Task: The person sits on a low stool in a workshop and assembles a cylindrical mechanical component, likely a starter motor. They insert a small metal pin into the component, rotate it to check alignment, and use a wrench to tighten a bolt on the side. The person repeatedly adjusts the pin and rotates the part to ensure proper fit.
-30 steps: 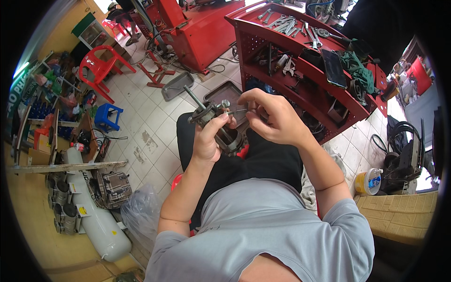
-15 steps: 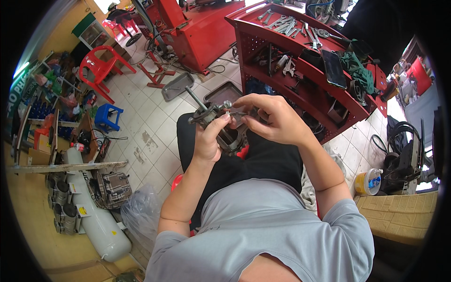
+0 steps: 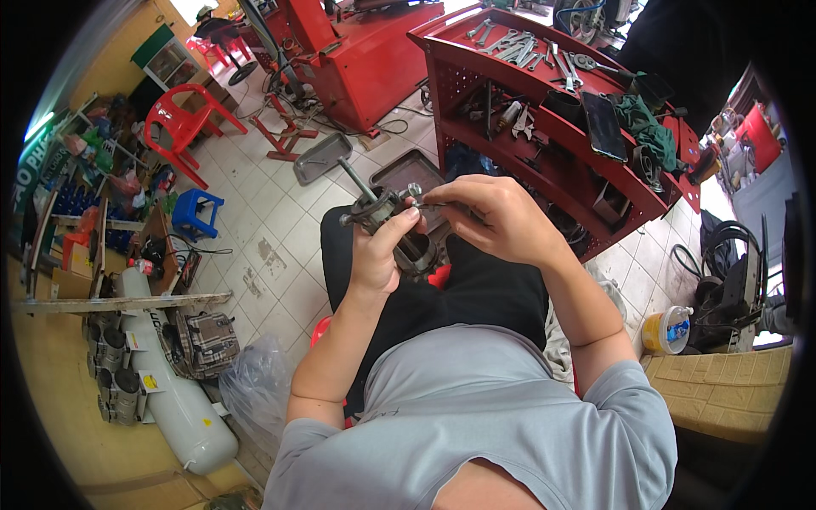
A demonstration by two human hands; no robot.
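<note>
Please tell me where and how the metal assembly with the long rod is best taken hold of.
Probably around the middle of the metal assembly, from the person's left, as the left hand grips it. The long rod sticks out toward the upper left and the wide hollow end is over the lap, so the middle seems steadier. The right hand occupies the right side.

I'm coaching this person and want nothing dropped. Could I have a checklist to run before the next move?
1. Left hand holding the metal assembly: ok, wrapped round it.
2. Right hand gripping the slim metal piece: cannot tell, too small to make out.
3. Hands gloved: not ok, both are bare.
4. Metal assembly supported from below: cannot tell, underside hidden.
5. Wrenches laid out on the red tool cart: ok.
</note>
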